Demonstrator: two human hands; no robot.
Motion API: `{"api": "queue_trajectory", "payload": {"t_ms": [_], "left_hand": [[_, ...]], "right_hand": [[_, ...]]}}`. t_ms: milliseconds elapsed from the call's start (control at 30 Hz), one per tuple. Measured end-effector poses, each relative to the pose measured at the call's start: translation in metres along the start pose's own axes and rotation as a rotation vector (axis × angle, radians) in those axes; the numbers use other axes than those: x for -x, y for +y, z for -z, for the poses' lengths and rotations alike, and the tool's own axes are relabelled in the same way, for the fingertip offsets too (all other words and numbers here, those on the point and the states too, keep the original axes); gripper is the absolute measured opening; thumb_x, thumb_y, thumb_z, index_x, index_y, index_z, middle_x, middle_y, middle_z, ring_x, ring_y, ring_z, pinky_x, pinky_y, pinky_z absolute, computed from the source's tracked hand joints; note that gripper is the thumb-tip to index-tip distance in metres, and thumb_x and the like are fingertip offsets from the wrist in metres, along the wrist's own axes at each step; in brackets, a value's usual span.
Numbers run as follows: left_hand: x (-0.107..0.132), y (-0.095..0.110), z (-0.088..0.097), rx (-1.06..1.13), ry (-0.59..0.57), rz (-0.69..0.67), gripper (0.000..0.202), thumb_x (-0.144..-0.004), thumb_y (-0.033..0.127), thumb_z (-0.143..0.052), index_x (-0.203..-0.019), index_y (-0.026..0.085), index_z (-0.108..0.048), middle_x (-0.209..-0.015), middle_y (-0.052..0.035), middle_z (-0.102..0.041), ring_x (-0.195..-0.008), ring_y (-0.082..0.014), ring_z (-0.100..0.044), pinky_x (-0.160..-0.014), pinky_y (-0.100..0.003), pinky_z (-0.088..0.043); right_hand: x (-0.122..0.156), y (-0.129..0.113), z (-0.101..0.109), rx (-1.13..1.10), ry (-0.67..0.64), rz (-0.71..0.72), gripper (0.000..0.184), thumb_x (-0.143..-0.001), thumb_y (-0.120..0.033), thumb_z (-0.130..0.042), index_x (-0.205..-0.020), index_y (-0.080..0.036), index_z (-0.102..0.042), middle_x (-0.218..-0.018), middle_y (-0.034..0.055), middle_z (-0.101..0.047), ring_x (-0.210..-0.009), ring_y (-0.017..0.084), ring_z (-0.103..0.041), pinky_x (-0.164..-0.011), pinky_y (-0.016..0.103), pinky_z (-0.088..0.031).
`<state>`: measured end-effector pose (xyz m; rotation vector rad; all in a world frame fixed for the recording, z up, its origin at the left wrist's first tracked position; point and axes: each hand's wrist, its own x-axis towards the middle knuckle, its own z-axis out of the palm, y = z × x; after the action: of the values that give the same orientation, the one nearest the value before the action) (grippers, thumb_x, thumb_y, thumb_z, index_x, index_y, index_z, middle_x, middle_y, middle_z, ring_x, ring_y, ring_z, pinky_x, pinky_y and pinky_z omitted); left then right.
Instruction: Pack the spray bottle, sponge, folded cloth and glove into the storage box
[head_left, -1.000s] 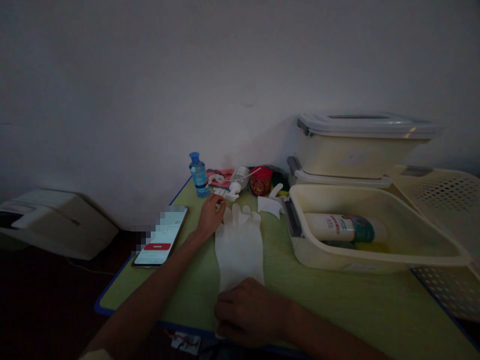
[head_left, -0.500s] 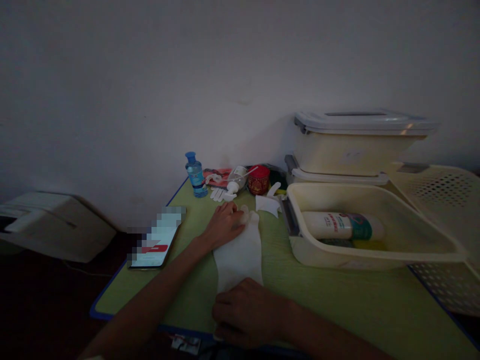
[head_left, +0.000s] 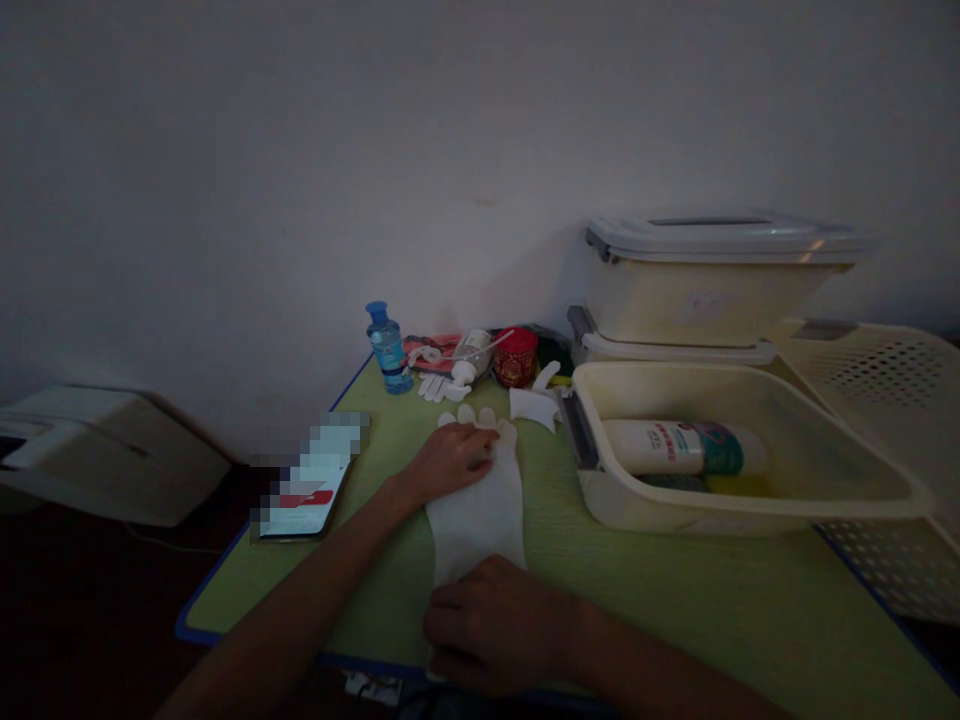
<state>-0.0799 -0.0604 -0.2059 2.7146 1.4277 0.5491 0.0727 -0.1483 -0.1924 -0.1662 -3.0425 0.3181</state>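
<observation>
A white rubber glove (head_left: pixel 480 500) lies flat on the green table (head_left: pixel 675 590), fingers pointing away from me. My left hand (head_left: pixel 450 462) rests flat on the glove's palm part, fingers stretched towards the glove's fingers. My right hand (head_left: pixel 499 625) is curled at the near edge, its fingers closed on the glove's cuff. The glove's fingertips show just beyond my left hand.
A phone (head_left: pixel 309 485) lies at the table's left edge. At the back stand a small blue bottle (head_left: pixel 388 348), a red tin (head_left: pixel 515 357), a second small glove (head_left: pixel 439 386) and clutter. An open cream bin (head_left: pixel 742 455) holds a tube (head_left: pixel 682 447); lidded bins (head_left: pixel 712 275) stack behind.
My left hand has gone from the glove's fingertips onto the glove and slid back a little towards me. My right hand has stayed on the cuff.
</observation>
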Motion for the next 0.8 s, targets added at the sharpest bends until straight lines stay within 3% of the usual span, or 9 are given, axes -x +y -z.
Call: {"api": "queue_trajectory", "payload": {"t_ms": [133,233,400,533,633,800], "left_hand": [[-0.001,0.001,0.004,-0.071,-0.015,0.094,0.054,-0.075,0.030,-0.059,-0.124,0.014,-0.044,-0.111,-0.0135,-0.060,-0.103,-0.0256,-0.055,-0.090,-0.038,-0.041],[-0.001,-0.002,0.003,-0.042,-0.037,0.120,0.062,-0.075,0.031,-0.057,-0.131,0.014,-0.035,-0.123,-0.0141,-0.054,-0.112,-0.0251,-0.050,-0.096,-0.039,-0.037],[0.001,-0.006,-0.001,-0.027,-0.085,0.076,0.044,-0.080,0.032,-0.051,-0.120,0.015,-0.049,-0.125,-0.0115,-0.053,-0.115,-0.0248,-0.047,-0.098,-0.041,-0.034],[-0.004,-0.004,0.001,0.010,-0.007,0.059,0.036,-0.076,0.025,-0.056,-0.111,0.014,-0.056,-0.122,-0.0114,-0.055,-0.114,-0.0243,-0.047,-0.098,-0.041,-0.035],[-0.018,-0.001,0.002,0.101,0.038,0.098,0.028,-0.076,0.014,-0.051,-0.102,0.013,-0.059,-0.110,-0.0102,-0.061,-0.105,-0.0208,-0.053,-0.093,-0.035,-0.040],[-0.047,0.004,-0.008,0.186,-0.019,0.123,0.023,-0.078,0.009,-0.046,-0.091,0.012,-0.064,-0.088,-0.0078,-0.062,-0.081,-0.0177,-0.058,-0.077,-0.030,-0.046]], "right_hand": [[0.000,-0.001,0.000,-0.004,-0.003,-0.011,0.019,-0.086,-0.037,-0.044,-0.079,-0.020,-0.050,-0.078,-0.0018,-0.063,-0.060,0.012,-0.056,-0.044,0.026,-0.025],[0.000,-0.001,0.000,0.001,-0.003,-0.014,0.020,-0.086,-0.037,-0.043,-0.080,-0.019,-0.050,-0.079,-0.0011,-0.063,-0.060,0.011,-0.056,-0.045,0.026,-0.024],[0.000,0.000,0.001,-0.003,-0.011,0.007,0.020,-0.086,-0.037,-0.043,-0.081,-0.019,-0.050,-0.080,-0.0005,-0.063,-0.060,0.011,-0.055,-0.044,0.025,-0.024],[0.001,0.000,0.001,0.002,-0.005,0.005,0.021,-0.087,-0.037,-0.042,-0.081,-0.019,-0.051,-0.078,-0.0008,-0.063,-0.060,0.011,-0.056,-0.045,0.025,-0.026],[0.001,0.000,0.001,-0.002,-0.005,0.003,0.020,-0.086,-0.037,-0.043,-0.081,-0.019,-0.051,-0.078,-0.0013,-0.063,-0.061,0.011,-0.057,-0.045,0.025,-0.028],[0.000,-0.001,0.001,0.015,-0.004,-0.019,0.020,-0.085,-0.038,-0.044,-0.081,-0.020,-0.051,-0.077,-0.0019,-0.063,-0.063,0.012,-0.059,-0.045,0.026,-0.026]]}}
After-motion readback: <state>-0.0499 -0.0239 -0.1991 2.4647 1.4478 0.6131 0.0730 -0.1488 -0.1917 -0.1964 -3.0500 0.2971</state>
